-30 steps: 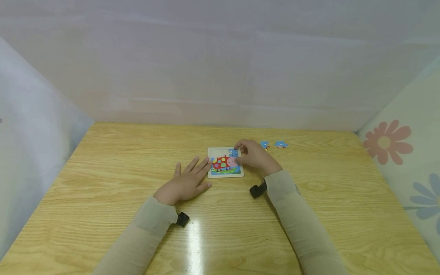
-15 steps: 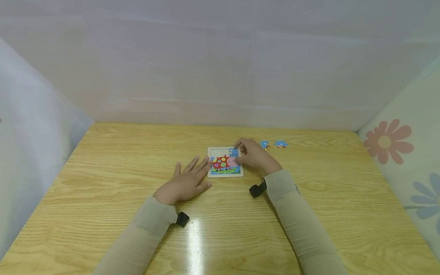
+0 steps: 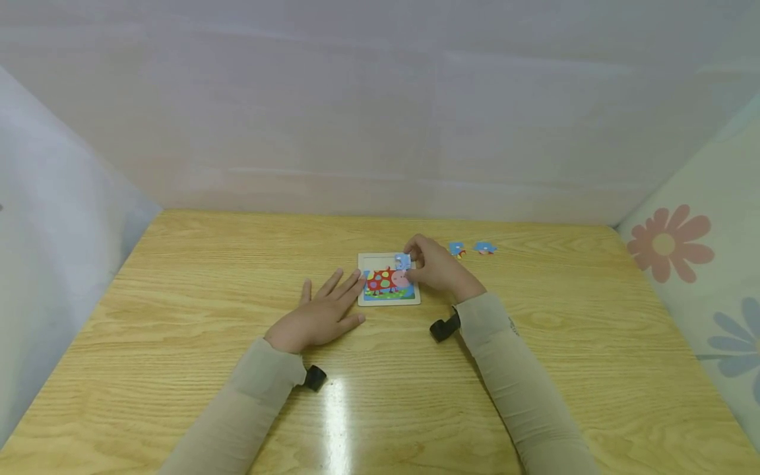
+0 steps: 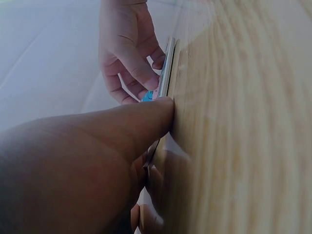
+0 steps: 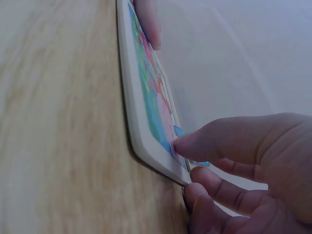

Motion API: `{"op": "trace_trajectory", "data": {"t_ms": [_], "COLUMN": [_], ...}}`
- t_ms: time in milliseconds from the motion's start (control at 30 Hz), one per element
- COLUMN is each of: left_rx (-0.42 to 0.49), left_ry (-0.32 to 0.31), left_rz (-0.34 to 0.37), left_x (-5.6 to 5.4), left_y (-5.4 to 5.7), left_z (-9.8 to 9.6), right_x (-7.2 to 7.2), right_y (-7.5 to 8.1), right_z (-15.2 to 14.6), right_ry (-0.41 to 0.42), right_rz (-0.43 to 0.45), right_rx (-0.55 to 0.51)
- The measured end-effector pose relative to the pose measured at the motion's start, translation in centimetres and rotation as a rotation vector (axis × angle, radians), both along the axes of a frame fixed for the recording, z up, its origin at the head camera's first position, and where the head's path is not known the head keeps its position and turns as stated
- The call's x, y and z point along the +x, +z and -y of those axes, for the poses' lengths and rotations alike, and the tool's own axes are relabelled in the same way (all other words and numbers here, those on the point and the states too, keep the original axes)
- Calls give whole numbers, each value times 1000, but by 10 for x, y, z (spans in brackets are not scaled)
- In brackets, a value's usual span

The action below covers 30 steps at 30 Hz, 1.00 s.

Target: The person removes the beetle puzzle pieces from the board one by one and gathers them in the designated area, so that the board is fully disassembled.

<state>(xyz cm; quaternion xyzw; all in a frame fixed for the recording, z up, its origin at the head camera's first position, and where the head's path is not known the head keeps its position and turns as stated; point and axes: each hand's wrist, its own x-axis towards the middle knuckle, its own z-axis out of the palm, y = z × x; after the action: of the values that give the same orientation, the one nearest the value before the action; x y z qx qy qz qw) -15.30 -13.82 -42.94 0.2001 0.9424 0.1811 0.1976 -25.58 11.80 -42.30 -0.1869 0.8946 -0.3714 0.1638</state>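
Observation:
A small puzzle board (image 3: 388, 303) with a pale frame lies on the table, showing a red ladybug with coloured spots and a pink face. At its upper right corner my right hand (image 3: 438, 265) pinches a blue puzzle piece (image 3: 403, 262) between thumb and fingers. In the right wrist view that piece (image 5: 201, 163) sticks up, tilted, out of the board's surface. My left hand (image 3: 320, 318) lies spread with straight fingers, fingertips on the board's left edge. The left wrist view has the left thumb (image 4: 155, 114) against the board's near side.
Two loose puzzle pieces, one blue with red and yellow (image 3: 456, 249) and one blue and red (image 3: 485, 248), lie right of the board. A pale bare strip (image 3: 378, 263) shows along the board's top. A white wall cloth (image 3: 380, 132) hangs behind the wooden table (image 3: 237, 264).
The blue piece at the board's upper right has tipped up in my right hand's fingers, which have risen slightly. My left hand stays where it was.

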Motion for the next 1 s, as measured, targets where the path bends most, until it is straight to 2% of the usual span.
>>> {"op": "trace_trajectory", "data": {"t_ms": [267, 733, 1000], "left_rx": [-7, -17, -12], "left_ry": [1, -3, -4], "left_rz": [-3, -12, -8], "left_x": [-1, -2, -2], "left_y": [-1, -1, -1], "left_z": [1, 0, -1], "right_x": [2, 3, 0], "right_y": [-1, 0, 1], "right_z": [3, 4, 1], "right_ry": [-97, -198, -267], "right_rz": [18, 3, 42], "right_rx": [-41, -120, -238]}}
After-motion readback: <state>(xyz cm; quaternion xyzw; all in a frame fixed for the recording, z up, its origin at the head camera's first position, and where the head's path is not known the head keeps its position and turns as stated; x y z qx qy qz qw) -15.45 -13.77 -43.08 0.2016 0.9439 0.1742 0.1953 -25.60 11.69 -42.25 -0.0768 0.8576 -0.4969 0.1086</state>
